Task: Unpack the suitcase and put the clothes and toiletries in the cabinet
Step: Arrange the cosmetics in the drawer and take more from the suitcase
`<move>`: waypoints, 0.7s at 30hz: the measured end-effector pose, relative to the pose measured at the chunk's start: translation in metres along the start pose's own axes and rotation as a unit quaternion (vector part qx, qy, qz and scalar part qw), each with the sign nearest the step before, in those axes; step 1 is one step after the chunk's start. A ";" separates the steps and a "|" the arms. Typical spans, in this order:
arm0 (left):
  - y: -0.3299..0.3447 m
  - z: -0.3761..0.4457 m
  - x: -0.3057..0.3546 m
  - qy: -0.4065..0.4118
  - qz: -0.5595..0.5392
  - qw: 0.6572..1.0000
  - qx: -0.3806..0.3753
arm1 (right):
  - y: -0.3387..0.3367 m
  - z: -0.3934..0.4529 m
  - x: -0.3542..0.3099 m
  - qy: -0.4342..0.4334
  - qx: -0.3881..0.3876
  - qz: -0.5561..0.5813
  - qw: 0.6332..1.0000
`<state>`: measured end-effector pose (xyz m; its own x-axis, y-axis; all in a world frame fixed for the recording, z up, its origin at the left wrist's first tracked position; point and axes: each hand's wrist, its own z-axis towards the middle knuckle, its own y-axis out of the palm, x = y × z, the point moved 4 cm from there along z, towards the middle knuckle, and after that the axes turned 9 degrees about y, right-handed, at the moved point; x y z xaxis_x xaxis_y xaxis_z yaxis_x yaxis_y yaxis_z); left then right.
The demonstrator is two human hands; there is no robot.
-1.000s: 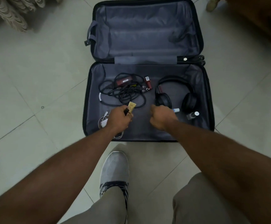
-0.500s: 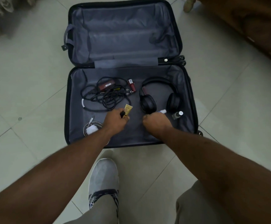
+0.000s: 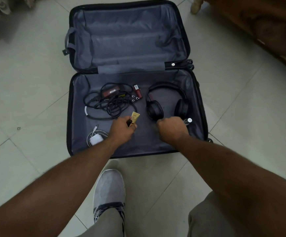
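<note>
A black suitcase [image 3: 147,141] with grey lining lies open on the tiled floor, its lid [image 3: 130,40] flat behind it. My left hand [image 3: 121,130] pinches a small gold tube [image 3: 135,116] with a black cap above the near half. My right hand [image 3: 173,129] is a closed fist beside it. The white-tipped item it held earlier is hidden under the fingers. The fist touches a small white-capped bottle [image 3: 188,120] standing at the right. No clothes are visible inside.
Black headphones [image 3: 155,110], a tangle of black cables [image 3: 109,103] with a dark red adapter, a small red item [image 3: 137,90] and a white charger [image 3: 96,139] lie in the case. Carved wooden furniture [image 3: 267,28] stands at the right; my grey shoe [image 3: 109,190] is just before the case.
My right fist has slid right to the white-capped bottle and now covers the white tip that stuck out of it. The left hand keeps holding the gold tube.
</note>
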<state>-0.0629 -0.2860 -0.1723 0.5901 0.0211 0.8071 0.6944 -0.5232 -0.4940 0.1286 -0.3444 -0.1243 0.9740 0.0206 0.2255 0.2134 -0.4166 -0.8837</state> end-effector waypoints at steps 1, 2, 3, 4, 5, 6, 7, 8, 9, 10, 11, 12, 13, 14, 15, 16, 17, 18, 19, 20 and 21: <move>0.000 -0.001 0.001 -0.001 0.003 1.000 -0.001 | -0.001 -0.001 0.006 0.026 -0.005 0.013 1.000; 0.001 -0.002 0.001 -0.002 0.004 1.000 -0.001 | 0.000 -0.002 0.011 0.044 -0.010 0.018 0.999; 0.001 -0.003 0.001 -0.002 0.002 1.000 -0.001 | 0.003 -0.003 0.016 0.056 -0.021 0.017 0.998; 0.002 -0.003 0.002 -0.002 -0.001 1.000 -0.001 | 0.006 -0.004 0.019 0.063 -0.030 0.013 0.997; 0.002 -0.004 0.004 -0.004 -0.003 1.000 -0.002 | 0.009 -0.004 0.022 0.064 -0.032 0.009 0.997; 0.003 -0.004 0.008 -0.005 -0.006 1.000 -0.003 | 0.010 -0.003 0.024 0.060 -0.031 0.010 0.998; 0.004 -0.005 0.011 -0.006 -0.013 1.000 -0.003 | 0.011 -0.002 0.025 0.057 -0.028 0.021 0.998; 0.005 -0.005 0.015 -0.010 -0.023 1.000 -0.005 | 0.012 0.000 0.027 0.059 -0.029 0.039 0.997; 0.007 -0.005 0.017 -0.014 -0.034 0.999 -0.007 | 0.012 0.000 0.028 0.061 -0.036 0.070 0.995; 0.009 -0.005 0.019 -0.019 -0.045 0.999 -0.007 | 0.014 0.002 0.030 0.064 -0.048 0.114 0.990; 0.011 -0.004 0.020 -0.024 -0.056 0.998 -0.006 | 0.016 0.002 0.030 0.065 -0.057 0.169 0.982; 0.011 -0.004 0.022 -0.030 -0.068 0.997 -0.003 | 0.017 0.001 0.031 0.069 -0.057 0.235 0.968; 0.010 -0.005 0.023 -0.037 -0.081 0.996 -0.002 | 0.016 0.001 0.033 0.081 -0.050 0.316 0.944; 0.007 -0.006 0.025 -0.046 -0.093 0.995 -0.005 | 0.013 0.000 0.035 0.100 -0.043 0.406 0.907; 0.003 -0.008 0.028 -0.055 -0.103 0.993 -0.011 | 0.007 -0.003 0.036 0.131 -0.042 0.486 0.863; -0.004 -0.012 0.033 -0.061 -0.110 0.992 -0.020 | -0.001 -0.006 0.036 0.163 -0.047 0.567 0.806; -0.012 -0.017 0.041 -0.065 -0.115 0.991 -0.028 | -0.012 -0.012 0.037 0.204 -0.062 0.639 0.739; -0.022 -0.023 0.052 -0.068 -0.119 0.990 -0.036 | -0.024 -0.021 0.037 0.240 -0.077 0.704 0.664; -0.033 -0.029 0.065 -0.069 -0.120 0.989 -0.042 | -0.038 -0.032 0.039 0.263 -0.091 0.748 0.602; -0.046 -0.035 0.081 -0.069 -0.118 0.989 -0.050 | -0.054 -0.045 0.040 0.274 -0.097 0.781 0.552; -0.060 -0.043 0.100 -0.064 -0.117 0.989 -0.058 | -0.073 -0.059 0.041 0.275 -0.105 0.801 0.521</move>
<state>-0.0630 -0.2894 -0.0478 0.4722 0.2573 0.8431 0.7704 -0.5852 -0.2529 0.1481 -0.3671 -0.0263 -0.2927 -0.7455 -0.5988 -0.9095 0.4104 -0.0663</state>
